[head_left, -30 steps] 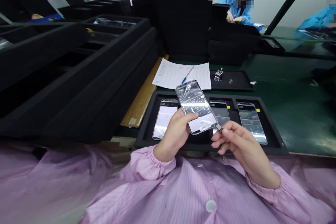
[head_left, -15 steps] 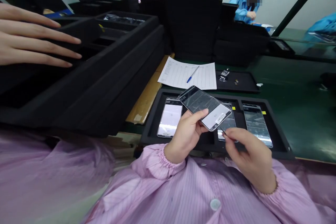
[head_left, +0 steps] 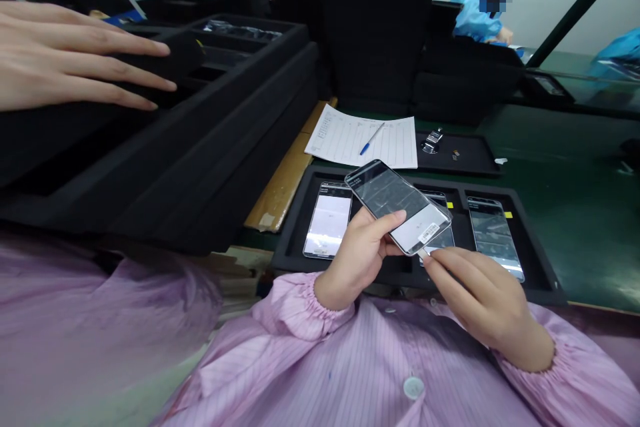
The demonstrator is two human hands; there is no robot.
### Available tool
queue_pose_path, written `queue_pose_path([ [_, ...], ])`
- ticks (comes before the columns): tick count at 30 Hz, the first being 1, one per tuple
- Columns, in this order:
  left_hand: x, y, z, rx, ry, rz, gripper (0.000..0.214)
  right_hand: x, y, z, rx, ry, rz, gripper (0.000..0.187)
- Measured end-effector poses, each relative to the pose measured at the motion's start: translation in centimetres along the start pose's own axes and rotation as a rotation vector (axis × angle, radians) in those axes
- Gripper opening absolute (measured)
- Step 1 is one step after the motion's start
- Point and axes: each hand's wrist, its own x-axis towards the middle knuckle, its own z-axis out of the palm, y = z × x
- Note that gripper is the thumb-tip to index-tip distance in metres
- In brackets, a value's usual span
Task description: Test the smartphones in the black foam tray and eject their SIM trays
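Observation:
My left hand (head_left: 360, 250) grips a smartphone (head_left: 395, 203) by its lower left edge and holds it tilted, screen up, above a black tray (head_left: 295, 240). A white label sits near the phone's lower end. My right hand (head_left: 480, 293) is closed in a pinch on a small pale tab (head_left: 425, 252) at the phone's lower corner. In the tray lie a lit phone (head_left: 329, 219) on the left, a phone (head_left: 495, 233) on the right, and a third phone (head_left: 443, 237) partly hidden behind the held one.
A co-worker's open hand (head_left: 65, 53) rests on stacked black foam trays (head_left: 200, 133) at the left. Behind lie a paper sheet (head_left: 350, 140) with a blue pen (head_left: 371, 139) and a small black tray (head_left: 470, 160) holding a metal piece (head_left: 432, 141). Other people work at the back.
The phone has tipped flatter and swung to the right. My right hand's pinch has come back up to its lower corner. A co-worker's hand has come in over the left trays.

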Motion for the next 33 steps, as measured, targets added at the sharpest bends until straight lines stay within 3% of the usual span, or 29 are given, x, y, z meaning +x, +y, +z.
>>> queue_pose_path([
  [2, -0.1, -0.1, 0.0, 0.028, -0.019, 0.038, 0.028, 0.0, 0.1, 0.0, 0.023, -0.02, 0.063, 0.017],
  [6, -0.4, -0.6, 0.1, 0.064, -0.032, 0.064, 0.037, -0.2, 0.5, 0.5, 0.104, 0.044, 0.338, 0.009],
  [11, -0.2, -1.1, -0.1, 0.071, -0.043, 0.013, 0.044, -0.3, 0.9, 1.4, 0.062, 0.124, 0.527, 0.032],
  [14, 0.3, -1.1, -0.7, 0.091, -0.026, 0.004, 0.046, 0.0, 1.2, 1.9, 0.033, 0.102, 0.555, 0.037],
  [21, 1.2, -0.2, -2.5, 0.043, -0.045, -0.026, 0.039, 1.4, 1.0, 3.0, -0.007, -0.012, 0.412, 0.043],
  [23, 1.4, 0.1, -3.3, 0.064, -0.014, -0.049, 0.038, 1.6, 3.2, 2.8, 0.045, -0.037, 0.397, 0.046],
  [25, 1.6, 0.3, -4.2, 0.165, 0.005, -0.067, 0.04, 1.7, 7.6, 2.6, 0.109, -0.074, 0.486, 0.041],
  [26, 1.7, 0.3, -4.6, 0.24, 0.004, -0.072, 0.041, 1.7, 10.4, 2.7, 0.118, -0.083, 0.613, 0.033],
  [28, 1.9, 0.3, -5.2, 0.411, -0.013, -0.033, 0.046, 1.6, 16.2, 3.3, 0.055, -0.186, 1.066, 0.022],
  [30, 2.1, 0.2, -5.5, 0.593, -0.035, 0.062, 0.054, 1.4, 21.0, 4.8, 0.038, -0.285, 1.223, 0.013],
  [33, 1.9, 0.0, -5.0, 0.914, 0.022, 0.121, 0.064, 1.3, 24.7, 8.0, 0.086, -0.415, 1.325, 0.02],
])
